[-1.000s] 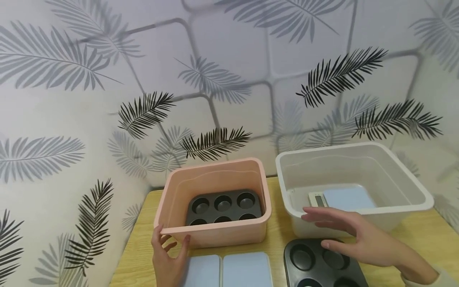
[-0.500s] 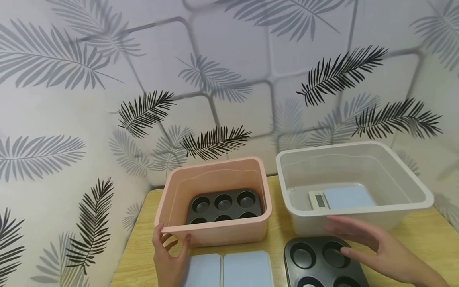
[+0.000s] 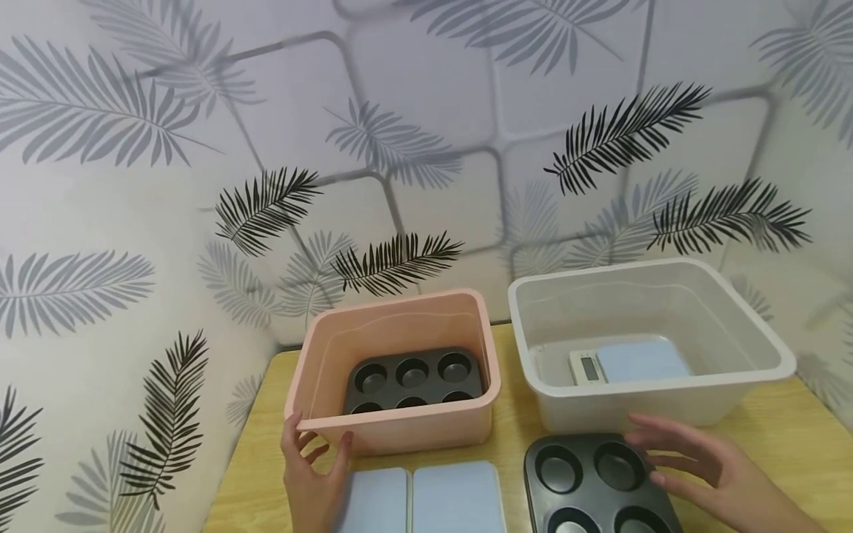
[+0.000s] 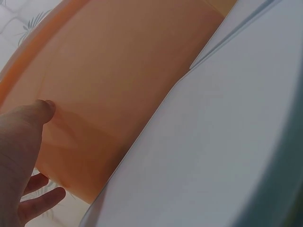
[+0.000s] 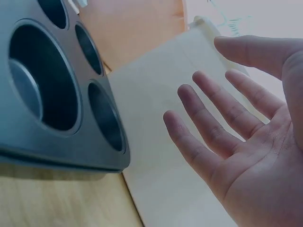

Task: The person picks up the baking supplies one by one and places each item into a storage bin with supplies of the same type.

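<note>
At the front left corner of a pink plastic bin, my left hand grips the corner, thumb against the front wall and fingers round the side. The left wrist view shows the thumb on that wall. Inside the bin lies a dark muffin pan, its front part hidden by the wall. My right hand hovers with spread fingers beside a second muffin pan on the table. In the right wrist view, a gap separates the fingers from this pan, and the palm holds nothing.
A light grey bin behind the second pan contains a small white device with a display and a flat light blue item. Two flat light blue items lie before the pink bin. A patterned wall stands behind.
My right hand has moved right and down from the grey bin's front rim to the right side of the second muffin pan. The left hand stays at the pink bin's corner.
</note>
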`<action>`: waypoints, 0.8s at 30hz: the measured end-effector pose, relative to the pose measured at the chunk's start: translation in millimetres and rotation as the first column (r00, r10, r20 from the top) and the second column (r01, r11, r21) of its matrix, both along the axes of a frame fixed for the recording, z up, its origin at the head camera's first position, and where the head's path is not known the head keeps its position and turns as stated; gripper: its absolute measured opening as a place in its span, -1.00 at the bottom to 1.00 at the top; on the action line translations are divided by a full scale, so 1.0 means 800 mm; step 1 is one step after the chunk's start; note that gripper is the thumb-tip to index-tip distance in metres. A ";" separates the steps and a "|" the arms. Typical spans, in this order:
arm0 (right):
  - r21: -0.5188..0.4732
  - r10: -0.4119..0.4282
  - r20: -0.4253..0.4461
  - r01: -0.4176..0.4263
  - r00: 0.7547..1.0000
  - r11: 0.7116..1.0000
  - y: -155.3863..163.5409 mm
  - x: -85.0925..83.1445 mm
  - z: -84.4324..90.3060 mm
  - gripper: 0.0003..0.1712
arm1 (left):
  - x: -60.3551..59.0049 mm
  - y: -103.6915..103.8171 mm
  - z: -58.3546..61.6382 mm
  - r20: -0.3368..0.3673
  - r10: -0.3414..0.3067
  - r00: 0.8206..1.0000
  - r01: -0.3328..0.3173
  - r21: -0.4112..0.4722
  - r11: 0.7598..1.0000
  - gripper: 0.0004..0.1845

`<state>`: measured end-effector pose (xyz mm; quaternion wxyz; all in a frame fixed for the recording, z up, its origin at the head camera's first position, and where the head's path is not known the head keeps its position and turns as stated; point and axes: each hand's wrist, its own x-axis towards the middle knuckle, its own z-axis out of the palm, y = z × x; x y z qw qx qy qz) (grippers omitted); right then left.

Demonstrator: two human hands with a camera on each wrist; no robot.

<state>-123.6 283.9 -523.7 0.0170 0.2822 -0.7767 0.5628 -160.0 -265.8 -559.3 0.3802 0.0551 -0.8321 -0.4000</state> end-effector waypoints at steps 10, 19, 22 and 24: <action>0.008 -0.079 0.087 0.078 0.993 0.997 0.006 0.003 -0.035 -0.36 | 0.001 0.002 -0.002 0.002 0.021 1.000 -0.021 0.007 1.000 0.04; 0.092 -0.181 0.234 0.163 0.955 0.982 0.016 0.000 -0.062 -0.41 | 0.003 0.004 0.003 0.012 0.028 1.000 -0.028 -0.001 1.000 0.01; 0.114 -0.180 0.271 0.154 0.946 0.981 0.020 -0.001 -0.069 -0.42 | 0.003 0.005 0.004 0.011 0.030 0.999 -0.030 0.003 1.000 0.01; 0.133 -0.172 0.300 0.137 0.939 0.982 0.024 0.000 -0.073 -0.42 | 0.004 0.005 0.004 0.009 0.030 1.000 -0.030 0.006 1.000 0.01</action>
